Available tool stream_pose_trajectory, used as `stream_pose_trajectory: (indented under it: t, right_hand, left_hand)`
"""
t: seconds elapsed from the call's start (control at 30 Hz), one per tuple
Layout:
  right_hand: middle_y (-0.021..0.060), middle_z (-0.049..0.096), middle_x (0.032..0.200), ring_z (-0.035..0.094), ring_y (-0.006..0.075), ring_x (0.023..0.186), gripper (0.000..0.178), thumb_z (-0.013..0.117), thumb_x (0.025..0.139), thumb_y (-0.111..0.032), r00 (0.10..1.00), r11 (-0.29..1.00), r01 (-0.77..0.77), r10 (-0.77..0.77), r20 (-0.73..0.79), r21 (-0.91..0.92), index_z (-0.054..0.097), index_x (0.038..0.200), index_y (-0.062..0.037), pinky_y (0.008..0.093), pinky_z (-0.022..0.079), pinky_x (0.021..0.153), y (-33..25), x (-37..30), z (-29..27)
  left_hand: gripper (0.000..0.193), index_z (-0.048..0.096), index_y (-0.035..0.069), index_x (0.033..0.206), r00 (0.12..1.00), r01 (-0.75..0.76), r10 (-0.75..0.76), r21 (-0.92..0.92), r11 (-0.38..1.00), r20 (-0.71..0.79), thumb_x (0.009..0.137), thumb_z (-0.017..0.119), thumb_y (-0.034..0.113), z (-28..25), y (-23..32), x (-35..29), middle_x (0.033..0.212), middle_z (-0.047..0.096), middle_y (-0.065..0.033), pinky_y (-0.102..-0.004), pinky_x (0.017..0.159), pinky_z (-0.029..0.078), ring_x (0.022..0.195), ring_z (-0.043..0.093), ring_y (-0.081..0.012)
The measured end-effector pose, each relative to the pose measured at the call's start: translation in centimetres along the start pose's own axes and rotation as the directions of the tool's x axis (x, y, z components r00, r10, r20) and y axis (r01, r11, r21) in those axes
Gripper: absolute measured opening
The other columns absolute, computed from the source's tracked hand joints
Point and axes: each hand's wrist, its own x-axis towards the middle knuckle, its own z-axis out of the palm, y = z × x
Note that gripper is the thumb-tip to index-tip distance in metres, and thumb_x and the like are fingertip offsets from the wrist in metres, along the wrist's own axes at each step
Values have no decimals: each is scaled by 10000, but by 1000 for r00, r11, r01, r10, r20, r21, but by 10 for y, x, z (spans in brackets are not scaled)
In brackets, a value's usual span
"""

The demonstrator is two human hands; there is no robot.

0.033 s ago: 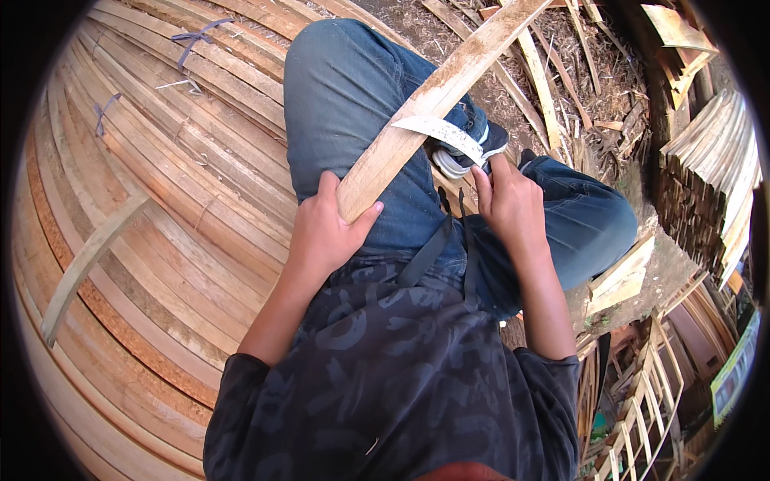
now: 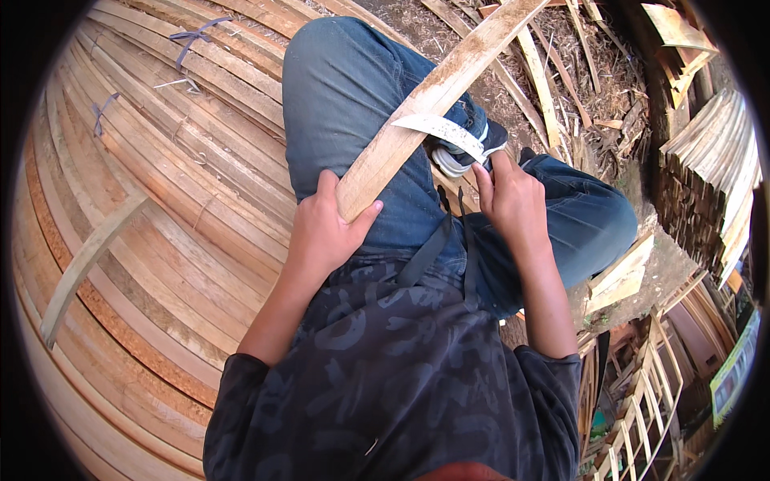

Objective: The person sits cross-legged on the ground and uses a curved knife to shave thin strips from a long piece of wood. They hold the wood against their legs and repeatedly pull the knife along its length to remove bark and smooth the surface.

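Note:
A long plank (image 2: 437, 90) slants from my left hand up toward the far right, passing over my raised left knee. My left hand (image 2: 327, 228) is closed on its near end, the thumb along one edge and the fingers mostly under it. In my right hand (image 2: 516, 196) is a sickle, its handle hidden by the fingers. The pale, speckled sickle blade (image 2: 441, 131) curves leftward, and its tip lies over the plank's face, on the right side of the wood. Whether the edge touches the plank I cannot tell.
Long wooden strips (image 2: 176, 256) lie stacked on my left, with purple ties (image 2: 192, 36) and a short loose stick (image 2: 88, 264) on top. Ahead are shavings and scrap slats (image 2: 541, 88). To the right stand a stack of thin boards (image 2: 710, 168) and a wooden lattice (image 2: 642, 401).

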Motion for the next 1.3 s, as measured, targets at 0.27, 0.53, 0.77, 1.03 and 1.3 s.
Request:
stream_pose_trajectory:
  t: [0.27, 0.53, 0.77, 1.03, 1.3]
  right_hand:
    - [250, 620, 672, 612, 460, 660, 344, 545, 987, -328, 952, 967, -209, 167, -258, -148, 545, 864, -7, 539, 468, 575, 92, 48, -22]
    - [267, 560, 629, 577, 463, 611, 260, 557, 982, -191, 951, 956, -251, 272, -148, 150, 549, 851, 34, 493, 420, 531, 58, 23, -29]
    - [200, 614, 692, 625, 418, 632, 277, 616, 940, -277, 998, 988, -67, 67, 7, 137, 522, 877, -24, 489, 491, 546, 0, 6, 2]
    - [143, 613, 658, 641, 335, 556, 347, 605, 936, -390, 986, 980, 137, -149, -75, -147, 521, 852, -64, 422, 501, 468, 40, 39, -4]
    - [270, 633, 785, 609, 471, 744, 371, 484, 1016, -320, 907, 947, -316, 281, -314, -65, 618, 960, 22, 527, 459, 643, 183, 79, -48]
  left_hand:
    - [512, 421, -1, 927, 1000, -24, 25, 41, 999, -6, 818, 746, 380, 1, -3, -3, 697, 606, -295, -537, 613, 496, 713, 624, -503]
    - [501, 421, 3, 944, 1000, -5, 5, 23, 1000, 4, 818, 742, 366, 6, -7, -3, 702, 613, -284, -528, 605, 500, 701, 638, -483]
    - [476, 418, 12, 932, 1000, -3, 3, -23, 1000, 29, 821, 751, 334, 2, -3, 2, 694, 614, -266, -506, 594, 494, 697, 638, -475]
    - [450, 418, 26, 925, 999, -2, 5, -91, 996, 33, 825, 757, 304, 2, 0, 2, 695, 609, -259, -491, 592, 482, 696, 630, -474]
    - [386, 432, 22, 929, 999, -15, 16, -40, 999, 30, 825, 743, 225, 1, -13, -2, 709, 600, -232, -439, 604, 480, 693, 646, -414]
